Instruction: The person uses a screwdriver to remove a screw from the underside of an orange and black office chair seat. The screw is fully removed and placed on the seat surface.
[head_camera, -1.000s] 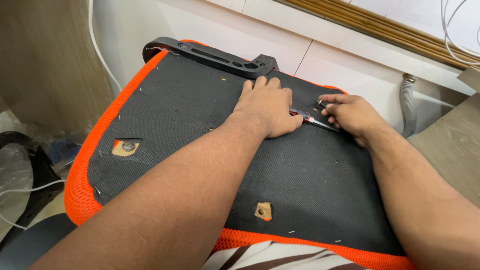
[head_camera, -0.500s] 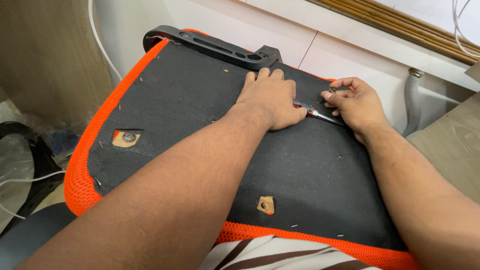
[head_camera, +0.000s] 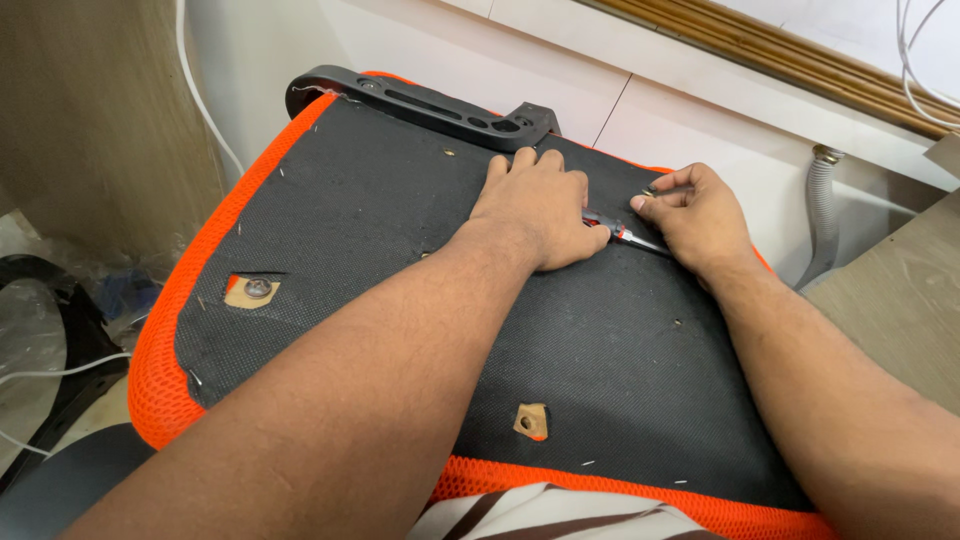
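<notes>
An upturned chair seat (head_camera: 380, 210) lies in front of me, its underside covered in black fabric with an orange mesh border. My left hand (head_camera: 540, 205) rests flat on the fabric near the far edge, fingers extended and holding nothing. My right hand (head_camera: 700, 215) is just to its right, gripping a small red-handled metal tool (head_camera: 622, 233). The tool lies low against the fabric and its tip points under the edge of my left hand. What the tip touches is hidden.
A black plastic bracket (head_camera: 430, 100) runs along the seat's far edge. Two cut-outs in the fabric show a bolt (head_camera: 257, 289) and a hole (head_camera: 530, 421). A grey ribbed hose (head_camera: 825, 215) stands at the right by a wooden surface (head_camera: 900, 300). A white cable (head_camera: 200, 100) hangs at the left.
Both hands stay in nearly the same place on the seat; the view has shifted slightly. The right hand still holds the tool against the fabric.
</notes>
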